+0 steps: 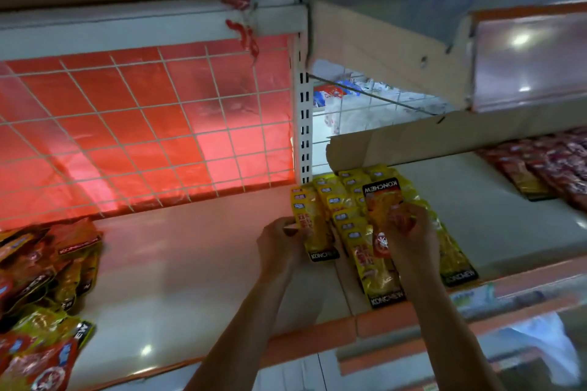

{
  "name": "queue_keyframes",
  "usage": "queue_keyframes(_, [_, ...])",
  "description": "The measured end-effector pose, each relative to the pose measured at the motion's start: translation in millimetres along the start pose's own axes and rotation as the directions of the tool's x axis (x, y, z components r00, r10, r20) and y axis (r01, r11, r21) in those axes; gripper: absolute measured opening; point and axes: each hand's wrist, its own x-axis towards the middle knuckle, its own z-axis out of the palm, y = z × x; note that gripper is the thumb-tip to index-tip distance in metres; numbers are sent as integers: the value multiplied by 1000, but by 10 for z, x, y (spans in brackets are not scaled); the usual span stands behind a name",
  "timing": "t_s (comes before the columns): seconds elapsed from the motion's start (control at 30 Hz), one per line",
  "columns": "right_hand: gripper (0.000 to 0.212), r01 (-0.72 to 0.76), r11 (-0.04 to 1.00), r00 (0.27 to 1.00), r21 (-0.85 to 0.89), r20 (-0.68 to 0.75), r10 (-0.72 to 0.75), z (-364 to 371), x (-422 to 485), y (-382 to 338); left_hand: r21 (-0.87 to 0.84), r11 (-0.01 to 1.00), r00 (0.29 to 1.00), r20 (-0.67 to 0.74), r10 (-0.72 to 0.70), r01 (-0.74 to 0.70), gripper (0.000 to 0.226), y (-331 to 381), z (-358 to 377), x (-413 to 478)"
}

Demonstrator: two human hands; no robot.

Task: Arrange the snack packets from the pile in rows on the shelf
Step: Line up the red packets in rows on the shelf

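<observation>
1. Head view, left hand: the fingers are curled and pinch the left edge of a yellow packet. This packet lies flat on the shelf, just right of the hand, as the front item of the leftmost row.
2. Head view, right hand: the thumb and fingers are closed round the middle of an orange packet. The packet is held over the rows, with its black label end pointing away from the hand.
3. Rows of yellow packets lie overlapped between the two hands and run beyond them toward the back of the shelf. One row lies just right of the right hand.
4. The pile of loose packets lies on the same shelf, far left of the left hand and well apart from the rows.
5. A wire grid stands beyond the left hand.
6. Red packets lie in rows far right of the right hand.
</observation>
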Motion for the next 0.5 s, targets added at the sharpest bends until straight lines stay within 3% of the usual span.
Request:
queue_keyframes(0.1, [41, 24, 1000, 998, 15, 54, -24, -113, 79, 28, 86, 996, 999, -40, 5, -1, 37, 37, 41, -24])
queue_keyframes(0.4, [34, 104, 994, 976, 25, 191, -107, -318, 303, 121, 326, 945, 990, -123, 69, -26, 30, 108, 230, -75])
queue_keyframes(0.5, [39, 136, 991, 959, 2, 252, -132, -391, 342, 122, 382, 924, 984, -165, 64, 4, 41, 117, 256, -86])
